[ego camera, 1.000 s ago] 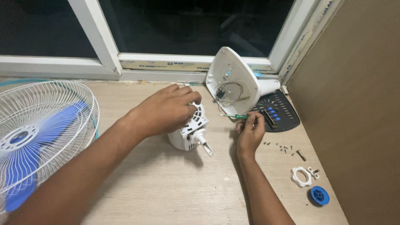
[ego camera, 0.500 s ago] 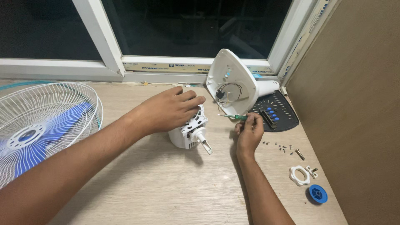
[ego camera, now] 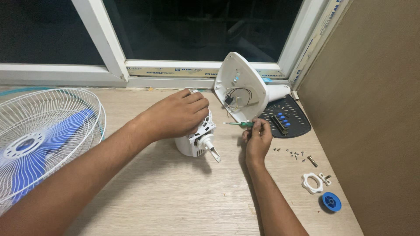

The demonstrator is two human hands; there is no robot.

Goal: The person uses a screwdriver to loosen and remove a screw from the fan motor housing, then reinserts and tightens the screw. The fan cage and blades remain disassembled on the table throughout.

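Observation:
My left hand (ego camera: pixel 177 114) rests on top of a white fan motor unit (ego camera: pixel 196 140) that lies on the wooden table (ego camera: pixel 166 196), its shaft pointing toward me. My right hand (ego camera: pixel 258 139) grips a small green-handled screwdriver (ego camera: pixel 239 124), whose tip points left toward the motor. Just behind the screwdriver stands a white fan base housing (ego camera: pixel 239 87), tipped up with its wires exposed.
A black control panel with blue buttons (ego camera: pixel 285 119) lies at the right. Several loose screws (ego camera: pixel 297 155), a white plastic nut (ego camera: pixel 311 182) and a blue cap (ego camera: pixel 331 202) lie near a brown wall. A white fan guard with blue blades (ego camera: pixel 39 140) sits at left. A window frame runs behind.
My right hand has moved slightly nearer the motor with the screwdriver. The left hand stays on the motor. The view has shifted a little.

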